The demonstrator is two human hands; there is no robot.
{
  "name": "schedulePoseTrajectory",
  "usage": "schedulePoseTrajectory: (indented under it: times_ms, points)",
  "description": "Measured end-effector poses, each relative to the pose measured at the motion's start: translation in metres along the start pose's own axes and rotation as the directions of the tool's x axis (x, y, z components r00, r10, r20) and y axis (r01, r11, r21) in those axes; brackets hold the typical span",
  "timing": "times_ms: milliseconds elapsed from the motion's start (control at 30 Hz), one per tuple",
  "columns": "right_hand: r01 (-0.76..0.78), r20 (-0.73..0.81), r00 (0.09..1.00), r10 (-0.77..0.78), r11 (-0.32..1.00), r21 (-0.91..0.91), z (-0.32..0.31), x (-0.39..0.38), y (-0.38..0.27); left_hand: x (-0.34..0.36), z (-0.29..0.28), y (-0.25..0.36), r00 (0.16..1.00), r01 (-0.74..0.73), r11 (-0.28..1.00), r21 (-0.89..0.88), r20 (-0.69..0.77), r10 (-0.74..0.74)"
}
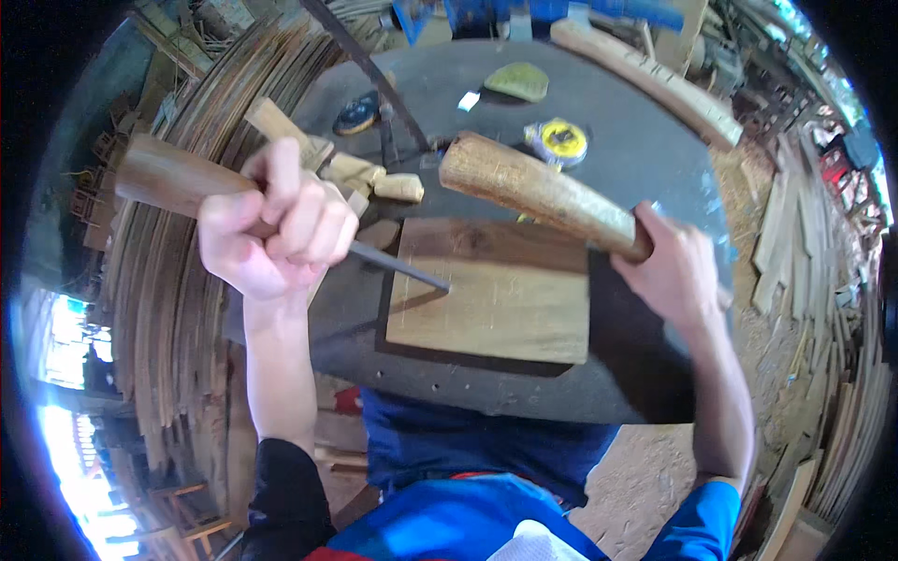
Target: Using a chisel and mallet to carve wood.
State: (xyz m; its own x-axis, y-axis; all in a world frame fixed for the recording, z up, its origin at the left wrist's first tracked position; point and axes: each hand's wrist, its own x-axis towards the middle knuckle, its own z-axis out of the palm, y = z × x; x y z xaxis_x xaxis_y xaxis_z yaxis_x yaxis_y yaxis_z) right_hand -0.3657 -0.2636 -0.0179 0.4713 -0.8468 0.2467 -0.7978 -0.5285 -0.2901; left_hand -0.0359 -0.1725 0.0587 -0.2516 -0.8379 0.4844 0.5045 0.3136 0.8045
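My left hand (pixel 281 224) is closed around a chisel (pixel 398 267) with a thick wooden handle. The chisel slants down to the right, and its tip meets the upper face of a flat wooden board (pixel 496 313). Faint pencil-like lines run across the board, which has a darker band along its far edge. In my right hand (pixel 678 266) is a thick wooden mallet (pixel 538 192), gripped by its narrower end. Its heavy end points up and left, above the board's far edge and apart from the chisel handle.
On the dark table (pixel 440 383) lie a yellow tape measure (pixel 561 142), a green oval piece (pixel 519 82), a black oval object (pixel 356 114) and small wood blocks (pixel 399 187). A long timber (pixel 645 79) lies at the far right. Stacked planks (pixel 178 280) stand left.
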Motion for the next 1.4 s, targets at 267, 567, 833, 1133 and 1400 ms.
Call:
schedulePoseTrajectory:
  times_ms: [267,567,833,1133,1400]
  points:
    - [0.032,-0.441,0.884,0.156,0.920,0.391,-0.072,-0.007,-0.040,-0.004,0.008,-0.012,0.988,0.138,0.990,-0.013,-0.074,-0.139]
    - [0.034,-0.309,0.949,0.067,0.951,0.308,-0.182,-0.003,-0.096,0.012,0.041,-0.016,0.952,0.189,0.979,0.079,-0.259,-0.163]
    - [-0.144,-0.273,0.935,0.227,0.945,0.295,-0.225,-0.002,-0.140,0.014,0.042,-0.010,0.946,0.218,0.965,0.147,-0.274,-0.172]
    - [-0.126,-0.348,0.923,0.165,0.983,0.131,-0.226,-0.007,-0.126,0.022,0.031,-0.023,0.945,0.307,0.897,0.318,-0.217,-0.247]
    - [-0.204,-0.403,0.889,0.218,0.976,0.079,-0.287,-0.030,-0.108,0.028,0.048,-0.022,0.963,0.261,0.832,0.489,-0.198,-0.185]
